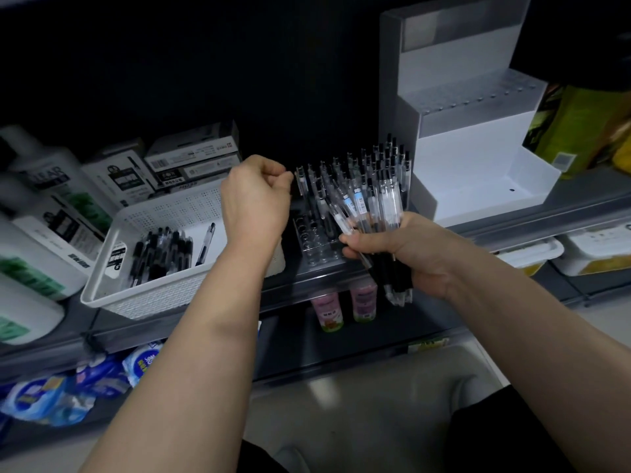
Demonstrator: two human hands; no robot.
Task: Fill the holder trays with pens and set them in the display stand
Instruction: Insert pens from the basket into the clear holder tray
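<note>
Pens (pixel 370 196) are fanning up and away from the right hand (pixel 406 257), which is gripping the bundle round its lower ends. Just left of that hand, the clear holder tray (pixel 316 245) is sitting on the grey shelf (pixel 293 285), with several more standing upright in its far holes and the near holes showing bare. The left hand (pixel 254 199), nearer those, is hovering with fingers curled, fingertips meeting beside one cap; whether it is pinching it I cannot tell. The white display stand (pixel 474 158) is standing beyond and right of the right hand, and a white basket (pixel 164 295) is lying under the left wrist.
</note>
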